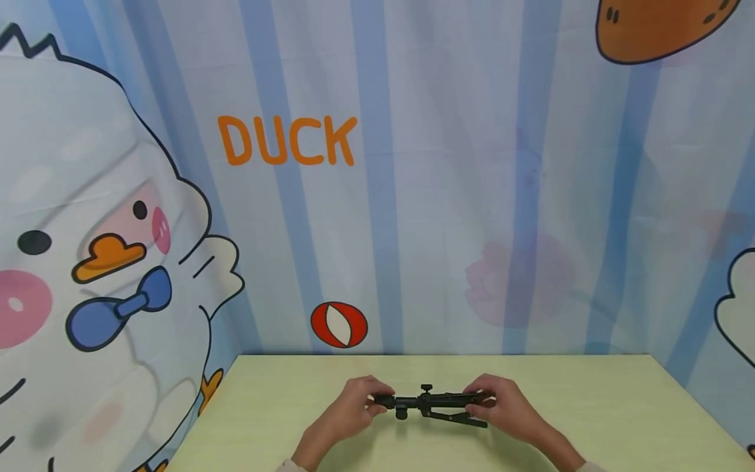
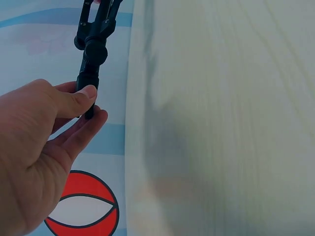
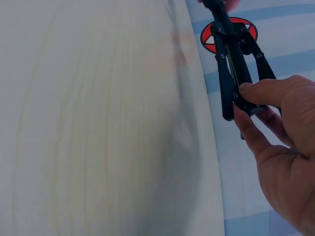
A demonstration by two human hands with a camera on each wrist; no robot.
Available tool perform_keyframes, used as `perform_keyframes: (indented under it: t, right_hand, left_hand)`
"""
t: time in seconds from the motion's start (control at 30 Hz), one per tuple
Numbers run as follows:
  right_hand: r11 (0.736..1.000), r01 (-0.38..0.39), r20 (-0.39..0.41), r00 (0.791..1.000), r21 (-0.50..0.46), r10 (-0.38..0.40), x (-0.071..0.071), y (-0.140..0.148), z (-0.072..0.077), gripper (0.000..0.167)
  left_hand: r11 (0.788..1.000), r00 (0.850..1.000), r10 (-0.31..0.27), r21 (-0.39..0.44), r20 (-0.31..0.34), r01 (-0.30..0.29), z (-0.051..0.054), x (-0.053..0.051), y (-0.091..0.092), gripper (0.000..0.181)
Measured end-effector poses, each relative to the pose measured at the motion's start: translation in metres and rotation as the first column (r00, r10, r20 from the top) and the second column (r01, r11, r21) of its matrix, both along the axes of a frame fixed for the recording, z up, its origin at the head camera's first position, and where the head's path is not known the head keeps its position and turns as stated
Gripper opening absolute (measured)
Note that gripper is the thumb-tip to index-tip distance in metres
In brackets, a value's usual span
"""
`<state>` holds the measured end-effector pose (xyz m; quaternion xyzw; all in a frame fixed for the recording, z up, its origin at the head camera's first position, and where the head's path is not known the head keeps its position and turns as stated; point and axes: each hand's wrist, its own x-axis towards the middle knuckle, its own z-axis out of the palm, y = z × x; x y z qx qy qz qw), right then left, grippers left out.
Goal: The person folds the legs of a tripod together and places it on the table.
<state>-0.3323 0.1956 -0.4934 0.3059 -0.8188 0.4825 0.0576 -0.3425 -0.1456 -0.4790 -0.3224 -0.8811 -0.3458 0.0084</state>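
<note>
A small black tripod is held sideways above the pale table, its legs pointing right and partly spread. My left hand pinches its head end between thumb and fingers. Around the leg end, my right hand grips with thumb and fingertips. In the left wrist view, the left hand holds the narrow end below a round knob. The right wrist view has the right hand pinching near the foot of the tripod, one leg hanging a little apart.
The pale yellow table runs back to a striped blue and white curtain. A cartoon duck and a red ball are printed on the cloth. Shadows of hands and tripod fall on the tabletop.
</note>
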Motion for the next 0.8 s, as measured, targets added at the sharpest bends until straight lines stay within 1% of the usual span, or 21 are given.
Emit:
perform_keyframes:
  t: [0.23,0.4,0.57,0.8]
  right_hand:
    - [0.999,0.005,-0.032,0.999,0.054,-0.003,-0.004,0.001,-0.01,0.018]
    - [0.998,0.004,-0.054,0.999,0.062,-0.001,-0.006,0.002,-0.016,0.018]
    - [0.998,-0.005,-0.064,0.998,0.068,0.009,-0.007,0.001,-0.021,0.018]
    - [0.996,0.011,-0.058,0.998,0.091,-0.005,-0.01,0.002,-0.025,0.018]
  left_hand:
    - [0.998,0.999,-0.024,-0.06,-0.032,0.022,-0.009,-0.001,0.003,0.027]
    - [0.995,0.997,-0.047,-0.089,-0.069,0.041,-0.013,-0.002,0.005,0.027]
    - [0.992,0.994,-0.045,-0.126,-0.097,0.033,-0.016,-0.003,0.006,0.027]
    - [0.985,0.994,-0.029,-0.175,-0.104,0.011,-0.019,-0.004,0.008,0.026]
